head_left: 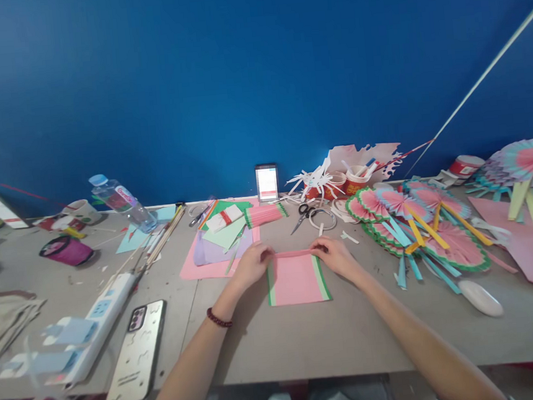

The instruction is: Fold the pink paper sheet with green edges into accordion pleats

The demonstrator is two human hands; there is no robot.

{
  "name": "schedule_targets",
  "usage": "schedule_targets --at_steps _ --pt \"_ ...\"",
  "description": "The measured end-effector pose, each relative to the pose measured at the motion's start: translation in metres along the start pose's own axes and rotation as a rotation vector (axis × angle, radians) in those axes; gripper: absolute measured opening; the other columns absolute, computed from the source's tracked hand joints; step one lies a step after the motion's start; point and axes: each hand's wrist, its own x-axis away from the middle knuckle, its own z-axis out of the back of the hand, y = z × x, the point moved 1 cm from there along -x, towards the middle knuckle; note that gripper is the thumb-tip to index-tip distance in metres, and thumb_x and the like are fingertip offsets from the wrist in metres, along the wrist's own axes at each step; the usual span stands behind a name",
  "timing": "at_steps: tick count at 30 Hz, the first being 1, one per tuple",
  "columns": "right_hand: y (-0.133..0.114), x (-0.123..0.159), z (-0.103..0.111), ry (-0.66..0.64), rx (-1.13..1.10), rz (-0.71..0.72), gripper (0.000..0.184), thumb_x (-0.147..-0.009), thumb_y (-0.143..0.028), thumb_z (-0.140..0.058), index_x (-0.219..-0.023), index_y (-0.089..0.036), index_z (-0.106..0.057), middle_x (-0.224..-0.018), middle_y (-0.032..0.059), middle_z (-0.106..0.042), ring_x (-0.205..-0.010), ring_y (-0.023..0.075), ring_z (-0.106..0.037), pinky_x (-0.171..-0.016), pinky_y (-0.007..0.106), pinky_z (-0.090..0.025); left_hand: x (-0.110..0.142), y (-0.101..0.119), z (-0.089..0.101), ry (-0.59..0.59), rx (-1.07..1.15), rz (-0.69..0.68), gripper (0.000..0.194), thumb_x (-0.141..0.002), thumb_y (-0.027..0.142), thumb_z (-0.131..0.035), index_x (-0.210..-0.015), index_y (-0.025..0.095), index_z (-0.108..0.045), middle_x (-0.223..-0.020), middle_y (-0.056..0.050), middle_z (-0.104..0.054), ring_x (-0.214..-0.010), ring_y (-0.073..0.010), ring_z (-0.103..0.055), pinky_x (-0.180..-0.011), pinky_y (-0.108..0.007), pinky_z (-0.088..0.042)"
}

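Observation:
A pink sheet of paper [299, 280] with green strips down both sides lies flat on the table in front of me. Its far edge is folded over in a narrow band. My left hand [255, 264] pinches the far left corner of the sheet, fingers pressed together. At the far right corner my right hand [334, 255] pinches the same fold between thumb and fingers. Just beyond the sheet lies a pleated pink paper piece [266, 215] with green ends. Black-handled scissors [303, 216] rest beyond my right hand.
Finished paper fans [457, 244] and a white computer mouse [480, 297] lie at right. Coloured sheets [198, 271] sit behind my left hand. A power strip [102, 323], a phone [137, 354] and a leaning water bottle [124, 203] are at left. Another phone [267, 183] stands against the blue wall.

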Motion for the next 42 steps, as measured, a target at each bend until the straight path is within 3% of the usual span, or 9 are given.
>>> schedule_targets --at_steps 4,6,8,11,15,22,29,35,42 --pt "-0.017 0.007 0.011 0.332 0.011 0.210 0.024 -0.094 -0.026 -0.049 -0.087 -0.021 -0.071 -0.094 0.0092 -0.072 -0.092 0.0207 -0.067 -0.087 0.035 -0.053 0.005 0.009 0.006 0.309 -0.200 -0.210 0.028 -0.097 0.017 -0.041 -0.102 0.021 -0.068 -0.095 -0.009 -0.065 -0.092 -0.0219 -0.059 -0.083 -0.038 -0.049" --pt "-0.024 0.012 0.014 0.462 0.064 0.288 0.026 -0.095 -0.025 -0.048 -0.089 -0.021 -0.073 -0.098 0.0110 -0.074 -0.096 0.0209 -0.068 -0.093 0.036 -0.053 0.010 0.011 0.008 0.373 -0.294 -0.241 0.031 -0.098 0.019 -0.040 -0.109 0.023 -0.068 -0.094 -0.010 -0.066 -0.092 -0.0229 -0.060 -0.084 -0.039 -0.047" --pt "-0.026 0.017 0.015 0.501 0.130 0.335 0.027 -0.096 -0.023 -0.048 -0.091 -0.021 -0.074 -0.098 0.0117 -0.075 -0.095 0.0206 -0.069 -0.093 0.036 -0.053 0.013 0.012 0.008 0.370 -0.354 -0.233 0.031 -0.098 0.021 -0.040 -0.111 0.025 -0.068 -0.093 -0.010 -0.066 -0.092 -0.0233 -0.061 -0.085 -0.040 -0.046" --pt "-0.021 0.018 0.011 0.413 0.201 0.365 0.028 -0.096 -0.022 -0.047 -0.092 -0.020 -0.075 -0.099 0.0120 -0.075 -0.096 0.0207 -0.070 -0.091 0.035 -0.053 0.012 0.010 0.004 0.291 -0.439 -0.228 0.028 -0.097 0.020 -0.042 -0.104 0.023 -0.069 -0.093 -0.011 -0.067 -0.092 -0.0236 -0.060 -0.083 -0.040 -0.046" --pt "-0.011 0.015 0.003 0.176 0.236 0.336 0.027 -0.095 -0.019 -0.046 -0.092 -0.020 -0.073 -0.102 0.0111 -0.075 -0.096 0.0209 -0.069 -0.088 0.034 -0.054 0.005 0.007 -0.006 0.099 -0.535 -0.216 0.022 -0.090 0.009 -0.046 -0.090 0.020 -0.065 -0.093 -0.009 -0.064 -0.091 -0.0232 -0.057 -0.080 -0.038 -0.045" --pt "-0.004 0.014 0.000 -0.098 0.223 0.203 0.021 -0.093 -0.017 -0.048 -0.093 -0.020 -0.069 -0.100 0.0073 -0.073 -0.091 0.0199 -0.067 -0.082 0.031 -0.052 0.005 0.001 -0.021 -0.084 -0.545 -0.350 0.022 -0.098 0.015 -0.046 -0.103 0.017 -0.067 -0.090 -0.007 -0.064 -0.088 -0.0220 -0.057 -0.077 -0.035 -0.046" --pt "-0.004 0.011 0.003 -0.126 0.143 0.188 0.019 -0.092 -0.019 -0.053 -0.087 -0.020 -0.071 -0.091 0.0081 -0.074 -0.093 0.0219 -0.064 -0.087 0.035 -0.049 0.005 -0.005 -0.020 -0.103 -0.406 -0.236 0.022 -0.097 0.015 -0.050 -0.100 0.020 -0.071 -0.088 -0.006 -0.067 -0.087 -0.0200 -0.062 -0.078 -0.033 -0.047" --pt "0.001 0.007 0.000 -0.108 0.018 0.049 0.019 -0.088 -0.019 -0.055 -0.084 -0.018 -0.074 -0.091 0.0078 -0.074 -0.089 0.0196 -0.066 -0.086 0.031 -0.049 0.002 -0.003 -0.015 -0.032 -0.147 -0.092 0.019 -0.094 0.015 -0.052 -0.091 0.021 -0.070 -0.094 -0.004 -0.072 -0.091 -0.0194 -0.065 -0.083 -0.033 -0.049" --pt "0.009 -0.004 -0.006 -0.101 -0.063 -0.087 0.019 -0.083 -0.025 -0.057 -0.080 -0.020 -0.075 -0.093 0.0085 -0.076 -0.089 0.0207 -0.068 -0.087 0.034 -0.051 -0.004 -0.006 -0.014 -0.051 0.019 0.025 0.016 -0.090 0.014 -0.057 -0.084 0.018 -0.072 -0.090 -0.004 -0.072 -0.087 -0.0181 -0.065 -0.082 -0.031 -0.049"
